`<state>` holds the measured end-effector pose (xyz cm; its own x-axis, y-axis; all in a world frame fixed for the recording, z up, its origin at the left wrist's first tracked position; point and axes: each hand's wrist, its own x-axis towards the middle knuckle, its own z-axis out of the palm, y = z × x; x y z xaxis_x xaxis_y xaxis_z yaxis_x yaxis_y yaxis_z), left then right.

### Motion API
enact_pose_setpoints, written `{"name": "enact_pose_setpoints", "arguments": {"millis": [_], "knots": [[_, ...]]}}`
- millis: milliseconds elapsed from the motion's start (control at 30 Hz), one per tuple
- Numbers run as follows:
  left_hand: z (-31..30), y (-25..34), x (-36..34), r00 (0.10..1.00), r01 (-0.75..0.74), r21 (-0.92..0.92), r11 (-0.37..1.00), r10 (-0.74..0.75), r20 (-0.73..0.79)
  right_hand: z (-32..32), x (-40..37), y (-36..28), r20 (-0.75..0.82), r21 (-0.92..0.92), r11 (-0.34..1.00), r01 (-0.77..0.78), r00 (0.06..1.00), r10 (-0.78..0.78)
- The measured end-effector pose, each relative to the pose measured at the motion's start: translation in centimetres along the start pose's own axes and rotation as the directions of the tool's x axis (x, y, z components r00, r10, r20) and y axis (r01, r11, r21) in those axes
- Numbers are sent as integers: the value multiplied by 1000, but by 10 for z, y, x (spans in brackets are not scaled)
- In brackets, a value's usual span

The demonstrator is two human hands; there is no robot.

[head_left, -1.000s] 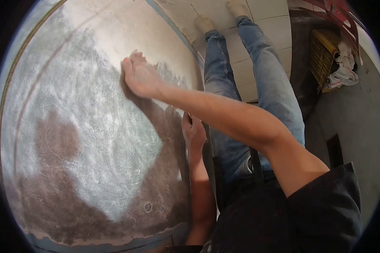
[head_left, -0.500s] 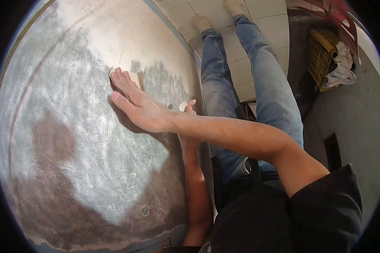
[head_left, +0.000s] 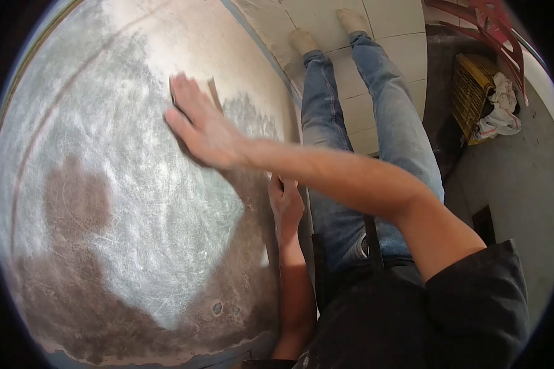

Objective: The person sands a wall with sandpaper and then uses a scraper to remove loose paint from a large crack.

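My right hand point(head_left: 200, 123) lies flat, fingers extended and blurred, on the large grey-white scuffed surface point(head_left: 160, 234). A pale sheet with a brown edge point(head_left: 214, 93) shows beside its fingers, partly covered by the hand. Below my right forearm, my left hand point(head_left: 286, 206) rests near the surface's right edge with its fingers curled. The forearm hides its fingertips, and what they hold cannot be made out.
My jeans-clad legs point(head_left: 400, 123) and feet in pale socks stand on a tiled floor point(head_left: 400, 58). At the upper right are a yellow basket point(head_left: 471, 101) with white cloth point(head_left: 501, 111) and a red plastic chair point(head_left: 495, 31).
My right hand has shifted slightly up and to the right over the surface. My left hand has moved down and right, and the pale piece by its fingers no longer shows.
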<state>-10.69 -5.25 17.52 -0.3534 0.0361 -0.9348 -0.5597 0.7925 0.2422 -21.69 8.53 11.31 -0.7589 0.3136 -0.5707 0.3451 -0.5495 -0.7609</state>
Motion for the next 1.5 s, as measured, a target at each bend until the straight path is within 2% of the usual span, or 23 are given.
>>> {"name": "enact_pose_setpoints", "arguments": {"millis": [67, 133, 200, 233, 267, 367, 400, 467, 500, 600, 700, 767, 867, 967, 1000, 1033, 1067, 1133, 1233, 1300, 1400, 1433, 1500], "knots": [[3, 8, -1, 998, 61, -48, 997, -62, -25, -11, 44, 15, -73, -19, 999, -47, 996, 46], [1, 5, 1, 996, 80, -39, 996, -81, -30, -10, 50, 11, -118, -14, 999, -43, 992, 41], [3, 13, -2, 999, -5, -67, 998, 3, -40, 1, 26, 7, -131, -6, 1000, 12, 991, -13], [5, 16, -5, 998, -44, -84, 995, 40, -43, 2, 0, 2, -71, 1, 999, 45, 996, -45], [1, 14, -5, 973, -218, -70, 973, 222, 58, 2, -27, 1, -32, 17, 996, 87, 996, -86], [0, -18, -7, 897, -421, 274, 865, 442, -15, -2, -59, -3, 88, 15, 999, 45, 995, -46], [4, 1, -8, 890, -452, 124, 883, 455, 5, 2, -50, 3, 33, -45, 998, 50, 998, -48], [0, 2, -12, 992, -129, -13, 992, 129, 8, -2, 0, 18, -80, -61, 998, 34, 996, -39], [-1, 3, -15, 999, 43, -80, 996, -41, 25, -4, 14, 21, -134, -67, 997, 27, 990, -36], [3, 16, -25, 999, -25, -26, 999, 24, -46, -7, 14, 22, -122, -24, 1000, 20, 992, -23], [9, 20, -30, 996, -66, 30, 997, 67, -65, -28, -39, 9, 54, 88, 994, 69, 996, -73], [11, 23, -37, 996, -72, 65, 995, 75, -52, -56, -67, -11, 176, 59, 968, -243, 957, 229], [13, 33, -53, 993, -103, 108, 989, 108, -50, -84, -98, 19, -18, 61, 974, -220, 975, 221], [16, 32, -66, 977, -190, 167, 968, 203, -70, -159, -119, 47, -205, -41, 999, -34, 978, 25], [16, 33, -72, 969, -218, 184, 959, 234, -74, -195, -133, 42, -239, -83, 996, -40, 971, 19], [18, 35, -78, 962, -241, 199, 950, 260, -79, -235, -141, 51, -281, 18, 987, -158, 947, 157], [19, 32, -82, 950, -284, 171, 943, 301, -78, -253, -167, -1, -397, -48, 987, -152, 910, 121], [20, 17, -82, 939, -331, 120, 936, 339, -59, -326, -202, 19, -552, -145, 947, -288, 817, 164], [27, 6, -83, 900, -405, 154, 901, 423, -105, -396, -275, -3, -591, -192, 896, -400, 776, 220], [32, 7, -91, 859, -461, 195, 866, 491, -147, -454, -325, 21, -648, -290, 789, -541, 718, 254], [34, 18, -112, 799, -527, 277, 803, 580, -161, -502, -395, 42, -755, -212, 711, -671, 575, 317], [35, 25, -123, 824, -497, 234, 836, 539, -177, -524, -414, 62, -780, -220, 677, -702, 544, 311], [39, 36, -138, 868, -433, 140, 890, 454, -201, -524, -430, 51, -780, -199, 643, -739, 517, 353]]}}
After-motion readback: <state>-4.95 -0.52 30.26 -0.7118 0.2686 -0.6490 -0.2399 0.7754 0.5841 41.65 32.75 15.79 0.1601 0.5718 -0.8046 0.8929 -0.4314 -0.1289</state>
